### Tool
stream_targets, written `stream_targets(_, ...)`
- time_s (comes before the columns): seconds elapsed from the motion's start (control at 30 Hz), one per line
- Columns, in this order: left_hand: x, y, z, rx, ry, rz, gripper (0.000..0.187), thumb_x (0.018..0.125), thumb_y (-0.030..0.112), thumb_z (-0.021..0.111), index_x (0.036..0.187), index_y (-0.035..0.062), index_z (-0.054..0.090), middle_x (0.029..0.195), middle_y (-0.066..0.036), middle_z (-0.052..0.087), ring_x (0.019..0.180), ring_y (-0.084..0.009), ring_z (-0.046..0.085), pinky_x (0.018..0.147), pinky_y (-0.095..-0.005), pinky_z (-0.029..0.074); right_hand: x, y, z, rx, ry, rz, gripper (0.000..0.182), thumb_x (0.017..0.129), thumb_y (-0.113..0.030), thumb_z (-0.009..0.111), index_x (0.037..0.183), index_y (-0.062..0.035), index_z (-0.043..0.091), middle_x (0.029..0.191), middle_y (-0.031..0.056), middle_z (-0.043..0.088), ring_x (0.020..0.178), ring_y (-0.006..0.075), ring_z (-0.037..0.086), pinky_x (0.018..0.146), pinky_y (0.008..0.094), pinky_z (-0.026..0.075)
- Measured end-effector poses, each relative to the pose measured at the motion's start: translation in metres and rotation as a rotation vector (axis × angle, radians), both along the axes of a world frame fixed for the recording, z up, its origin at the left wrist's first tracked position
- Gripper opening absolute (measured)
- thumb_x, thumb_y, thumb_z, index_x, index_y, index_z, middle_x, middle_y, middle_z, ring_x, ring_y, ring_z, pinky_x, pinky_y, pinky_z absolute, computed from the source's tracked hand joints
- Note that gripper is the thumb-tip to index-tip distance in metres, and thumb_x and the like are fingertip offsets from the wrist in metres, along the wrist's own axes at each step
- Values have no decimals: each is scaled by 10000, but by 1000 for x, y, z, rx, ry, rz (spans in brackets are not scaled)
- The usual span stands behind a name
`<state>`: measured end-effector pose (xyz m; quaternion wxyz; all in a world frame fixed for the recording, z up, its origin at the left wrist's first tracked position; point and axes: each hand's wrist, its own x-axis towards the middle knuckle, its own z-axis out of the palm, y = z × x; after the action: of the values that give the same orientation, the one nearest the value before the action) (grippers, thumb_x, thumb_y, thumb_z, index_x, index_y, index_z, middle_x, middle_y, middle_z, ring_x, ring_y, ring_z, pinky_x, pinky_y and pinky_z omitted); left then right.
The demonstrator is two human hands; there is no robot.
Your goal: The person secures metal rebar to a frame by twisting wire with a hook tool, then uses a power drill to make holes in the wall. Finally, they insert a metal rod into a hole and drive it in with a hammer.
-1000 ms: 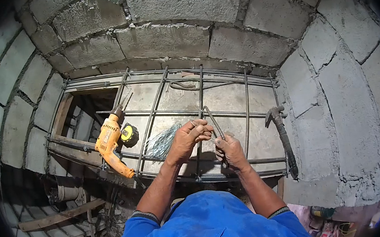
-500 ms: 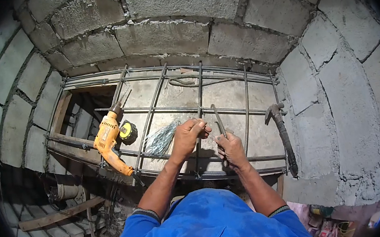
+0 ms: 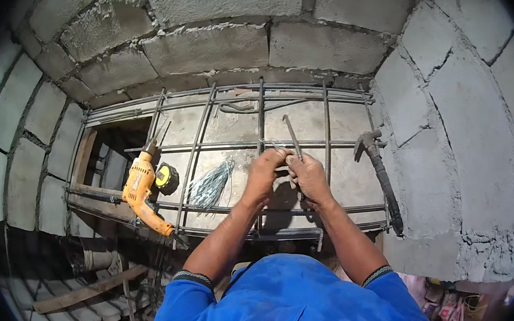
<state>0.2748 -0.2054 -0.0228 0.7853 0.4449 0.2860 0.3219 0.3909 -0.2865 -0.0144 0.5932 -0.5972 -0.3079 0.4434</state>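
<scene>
My right hand (image 3: 309,177) is closed around a thin metal tying hook (image 3: 292,132), its bent tip pointing up and away from me. Beside it, my left hand (image 3: 261,177) pinches a thin tie wire (image 3: 275,142), and the fingertips of both hands meet. They are over a grid of steel reinforcing bars (image 3: 261,114), near a crossing of two bars. A bundle of cut tie wires (image 3: 212,186) lies left of my left hand. The fingers partly hide the wire's ends.
To the left, a yellow drill (image 3: 139,182) rests on the bars with a tape measure (image 3: 165,177) beside it. A hammer (image 3: 382,180) with a dark wrapped handle lies at the right end. Block walls (image 3: 210,49) enclose three sides. An opening (image 3: 118,145) shows at the left.
My left hand has moved right and my hands have come together. The tying hook's upper end sits slightly higher in view. The whole view has shifted a little.
</scene>
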Motion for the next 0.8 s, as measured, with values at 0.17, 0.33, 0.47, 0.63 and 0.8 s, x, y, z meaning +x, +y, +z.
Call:
stream_targets(0.17, 4, 81, 1, 90, 178, 98, 247, 992, 212, 575, 1048, -14, 658, 859, -91, 654, 702, -169, 646, 616, -302, 542, 16, -16, -13, -65, -225, -74, 368, 1006, -343, 572, 1111, -4, 671, 697, 24, 585, 626, 100, 541, 593, 271, 458)
stream_targets(0.33, 7, 179, -16, 410, 572, 116, 268, 945, 157, 632, 1055, -83, 676, 796, -91, 657, 607, -168, 626, 544, -312, 520, 22, -27, -17, -148, -215, -70, 377, 1003, -339, 578, 1121, 8, 666, 682, 9, 551, 630, 91, 513, 593, 266, 442)
stream_targets(0.47, 26, 248, -51, 581, 682, 100, 230, 902, 142, 644, 978, -68, 702, 760, -101, 680, 632, -155, 660, 545, -315, 520, 26, -21, -15, -183, -228, -54, 350, 1007, -322, 576, 1090, 5, 672, 685, -11, 533, 587, 57, 469, 524, 232, 405)
stream_targets(0.63, 56, 267, -44, 1118, 1043, 382, 266, 812, 133, 627, 1016, -12, 715, 924, -260, 706, 875, -371, 708, 781, -442, 546, 25, -7, -8, -201, -241, -98, 341, 1012, -315, 567, 1099, -1, 668, 700, -12, 550, 562, 38, 464, 483, 206, 399)
stream_targets(0.8, 75, 282, -50, 1184, 1064, 270, 184, 766, 85, 597, 895, 3, 699, 889, -270, 687, 891, -437, 671, 795, -511, 527, 18, 8, 1, -183, -203, -193, 332, 1010, -244, 550, 1190, 31, 600, 728, 8, 581, 583, 65, 515, 538, 240, 454)
